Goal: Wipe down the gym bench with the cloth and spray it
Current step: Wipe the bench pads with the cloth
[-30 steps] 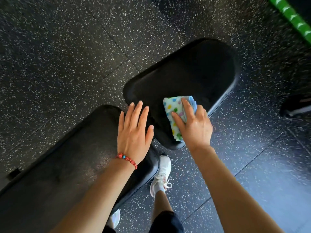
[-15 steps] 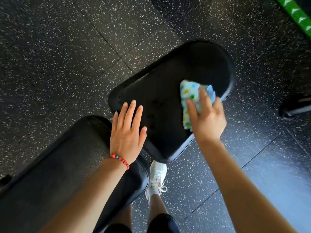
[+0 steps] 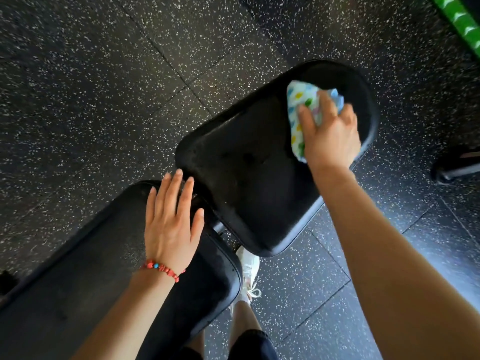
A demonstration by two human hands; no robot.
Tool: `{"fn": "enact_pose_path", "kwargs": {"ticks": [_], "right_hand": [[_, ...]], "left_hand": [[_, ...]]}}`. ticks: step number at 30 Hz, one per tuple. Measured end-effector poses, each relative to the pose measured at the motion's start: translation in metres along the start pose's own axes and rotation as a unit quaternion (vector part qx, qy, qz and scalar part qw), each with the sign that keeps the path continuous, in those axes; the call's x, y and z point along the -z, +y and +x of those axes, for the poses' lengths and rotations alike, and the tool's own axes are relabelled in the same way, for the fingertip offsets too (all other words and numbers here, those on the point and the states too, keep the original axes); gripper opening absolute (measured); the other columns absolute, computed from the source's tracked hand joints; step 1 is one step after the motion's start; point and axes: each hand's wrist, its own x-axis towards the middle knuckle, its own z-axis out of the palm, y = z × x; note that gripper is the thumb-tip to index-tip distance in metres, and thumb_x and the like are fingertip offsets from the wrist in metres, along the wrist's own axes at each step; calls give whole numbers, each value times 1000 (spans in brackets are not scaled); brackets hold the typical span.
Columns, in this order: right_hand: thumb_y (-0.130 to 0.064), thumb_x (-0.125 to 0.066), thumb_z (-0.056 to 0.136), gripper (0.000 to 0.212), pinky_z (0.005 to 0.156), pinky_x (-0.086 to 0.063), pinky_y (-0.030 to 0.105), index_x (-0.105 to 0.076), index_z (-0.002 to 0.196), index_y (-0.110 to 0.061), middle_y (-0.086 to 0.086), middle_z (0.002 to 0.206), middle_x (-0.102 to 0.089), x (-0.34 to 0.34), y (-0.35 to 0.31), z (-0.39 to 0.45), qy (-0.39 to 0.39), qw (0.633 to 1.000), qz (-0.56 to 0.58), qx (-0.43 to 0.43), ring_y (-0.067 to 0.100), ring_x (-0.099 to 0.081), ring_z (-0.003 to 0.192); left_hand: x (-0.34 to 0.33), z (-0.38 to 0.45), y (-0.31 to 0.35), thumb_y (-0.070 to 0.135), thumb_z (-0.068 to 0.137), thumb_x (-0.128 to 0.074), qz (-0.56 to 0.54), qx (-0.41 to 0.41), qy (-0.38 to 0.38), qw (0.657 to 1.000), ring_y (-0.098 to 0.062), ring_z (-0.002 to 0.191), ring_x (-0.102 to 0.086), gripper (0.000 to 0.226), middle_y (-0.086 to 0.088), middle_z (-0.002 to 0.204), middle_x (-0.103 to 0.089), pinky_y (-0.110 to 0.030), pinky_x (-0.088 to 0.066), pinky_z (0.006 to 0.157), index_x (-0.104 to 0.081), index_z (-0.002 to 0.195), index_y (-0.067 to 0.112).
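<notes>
The black gym bench has two pads: a seat pad (image 3: 249,178) in the middle and a long back pad (image 3: 85,276) at the lower left. My right hand (image 3: 331,133) presses a white cloth with coloured dots (image 3: 301,110) flat onto the far right end of the seat pad. My left hand (image 3: 171,224) lies flat, fingers apart, on the near end of the back pad, holding nothing. A red bead bracelet (image 3: 162,268) circles that wrist. No spray bottle is in view.
Black speckled rubber floor tiles (image 3: 104,74) surround the bench. My foot in a white shoe (image 3: 248,271) stands below the gap between the pads. A dark piece of equipment (image 3: 457,165) lies at the right edge, and a green bar (image 3: 459,19) crosses the top right corner.
My right hand has slid the cloth along the seat pad from its near end to its far right end. The left hand stays on the back pad.
</notes>
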Motion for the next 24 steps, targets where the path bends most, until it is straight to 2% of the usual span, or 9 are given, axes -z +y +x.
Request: {"fn": "enact_pose_path", "kwargs": {"ticks": [2,3,7,10,13,15,19,21,24], "right_hand": [[-51,-45,90,51,74,-42,37,-48,132,-24,17,114,-52,-4,-13,0,6,998,12,-64,34,-49,105],[-50,-47,89,50,70,-43,37,-51,130,-22,18,109,-55,-5,-19,-11,25,998,9,-54,35,-52,100],[-44,-58,82,40,46,-42,29,-66,109,-15,14,74,-56,-19,-41,-85,53,992,10,115,31,-55,62],[-44,-56,84,38,43,-42,28,-69,105,-15,9,68,-54,-20,-46,-98,26,982,17,189,23,-51,55],[-45,-54,84,41,44,-42,29,-70,103,-13,11,69,-56,-24,-42,-70,34,966,1,256,27,-53,55],[-47,-51,84,43,44,-41,29,-69,103,-12,14,70,-57,-26,-52,-40,43,974,-10,222,30,-55,58],[-47,-51,87,45,53,-36,30,-63,113,-12,16,86,-59,-32,-88,-4,19,998,3,60,32,-57,75],[-45,-53,84,42,46,-38,28,-67,104,-12,14,76,-58,-32,-92,-19,38,993,9,108,30,-56,63],[-43,-54,84,38,44,-40,28,-69,101,-13,10,69,-56,-33,-84,-56,13,968,31,247,26,-52,55]], "left_hand": [[-1,-1,-2,30,92,-38,11,-6,-4,1000,-33,133,-32,51,-19,143,-40,-48,-21,109,-46,133,1],[-1,-1,-1,31,92,-38,14,-6,-8,1000,-33,133,-33,51,-19,143,-41,-47,-21,109,-46,133,1],[0,1,-1,32,92,-37,13,3,-12,1000,-31,133,-31,52,-19,143,-41,-47,-20,109,-45,133,1],[1,1,-1,32,92,-36,4,1,-15,1000,-31,134,-30,52,-18,143,-40,-46,-19,110,-44,134,2],[0,1,-2,31,91,-37,2,-3,-12,1000,-31,133,-30,51,-19,143,-41,-47,-19,110,-43,134,2],[0,1,-2,30,91,-39,4,-2,-6,1000,-31,133,-30,51,-19,142,-41,-47,-20,110,-44,133,2],[0,1,-3,30,91,-39,1,1,-10,1000,-31,133,-31,51,-17,143,-40,-47,-20,110,-43,134,2],[0,1,-2,30,91,-39,-3,-3,-14,1000,-31,133,-32,51,-17,143,-41,-47,-21,109,-42,134,3],[0,1,-1,30,92,-38,-6,-5,-8,1000,-31,132,-33,50,-18,142,-42,-48,-22,109,-41,134,4]]}}
